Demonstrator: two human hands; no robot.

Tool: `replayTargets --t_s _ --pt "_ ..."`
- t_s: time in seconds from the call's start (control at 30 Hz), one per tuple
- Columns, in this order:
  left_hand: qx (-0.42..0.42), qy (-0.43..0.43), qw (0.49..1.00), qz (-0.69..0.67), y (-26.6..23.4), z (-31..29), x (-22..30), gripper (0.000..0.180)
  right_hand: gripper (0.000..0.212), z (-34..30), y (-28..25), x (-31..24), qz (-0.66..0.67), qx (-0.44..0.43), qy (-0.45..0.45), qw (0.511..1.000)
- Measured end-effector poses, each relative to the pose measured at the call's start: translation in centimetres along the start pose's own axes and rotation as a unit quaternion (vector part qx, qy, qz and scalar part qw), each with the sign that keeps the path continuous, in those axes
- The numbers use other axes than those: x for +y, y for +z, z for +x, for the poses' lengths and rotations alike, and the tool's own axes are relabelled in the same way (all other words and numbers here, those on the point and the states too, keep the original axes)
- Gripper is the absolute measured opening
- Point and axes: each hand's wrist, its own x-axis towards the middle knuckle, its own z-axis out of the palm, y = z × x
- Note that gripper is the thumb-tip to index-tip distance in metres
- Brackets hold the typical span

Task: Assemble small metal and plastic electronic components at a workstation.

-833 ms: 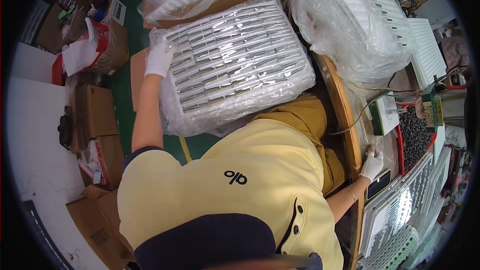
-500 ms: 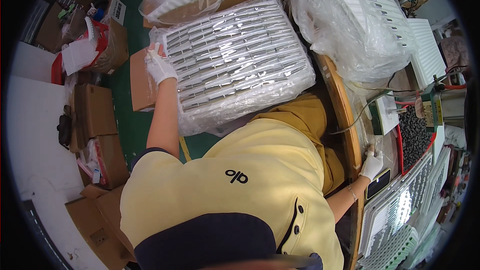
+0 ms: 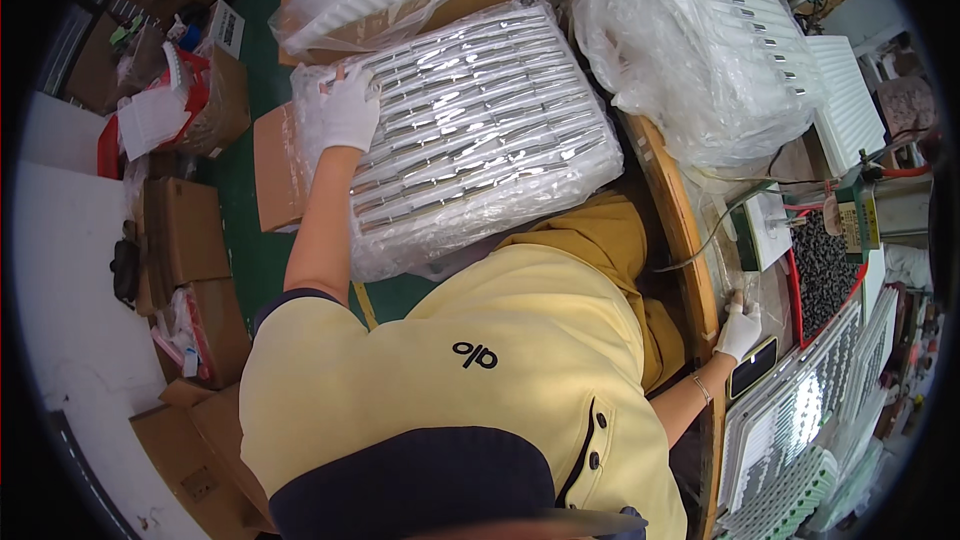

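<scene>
Chg in the last half sec: worker's L hand (image 3: 350, 115), white-gloved, has swung in from the L edge & now sits over the upper L corner of the wrapped pack (image 3: 480, 120), fingertips pointing away from the body. For the work that prob. means the hand is back over the pack itself, w/ the L ends of some upper rows of silver pieces (image 3: 470, 100) covered by it. Fingers look loosely apart; can't tell if they pinch the clear wrap (image 3: 395, 255) or only rest on it. Pack hasn't shifted noticeably: lies in front of the worker, rows facing up, L of the wood-edged bench (image 3: 685, 230), w/ a cardboard box (image 3: 276, 165) by its L side.

R hand (image 3: 740, 330), also gloved, hasn't budged: on the bench, just beside the phone (image 3: 753, 368) (dark screen, yellowish rim) & near the red tray (image 3: 796, 305) of small dark pcs (image 3: 825, 265). Grip there unclear; view's too small to tell if anything's b/w the fingers. So the chg is all on the L; R side prob. just stays put as support.
</scene>
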Motion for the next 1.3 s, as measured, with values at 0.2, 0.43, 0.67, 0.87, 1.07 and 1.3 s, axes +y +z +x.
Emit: replayTargets --t_s 0.2,0.43,0.67,0.87,1.07,1.3 --pt "-0.078 -0.046 0.995 -0.049 1.5 0.2 0.2 0.034 0.029 0.2 -0.1 0.1 -0.043 0.004 0.011 0.999" --pt "-0.037 -0.001 0.999 0.004 -4.7 1.8 1.3 0.036 0.025 -0.7 -0.4 -1.2 -0.014 0.011 0.021 1.000" --pt "-0.016 -0.107 0.985 -0.133 -5.1 11.4 6.3 0.064 0.021 -0.8 -0.4 -1.4 -0.011 0.006 0.025 1.000" --pt "0.015 -0.043 0.998 -0.032 0.9 22.8 3.5 0.046 0.023 -0.6 -0.2 -1.8 0.027 0.009 0.047 0.998" --pt "0.182 -0.026 0.968 -0.174 -9.9 25.7 4.0 0.035 0.025 -0.7 -0.4 -1.2 0.053 0.000 0.068 0.996" --pt "-0.054 0.191 0.781 -0.591 -20.5 15.6 4.7 0.011 0.022 -0.6 -0.4 -0.9 0.059 0.003 0.024 0.998"
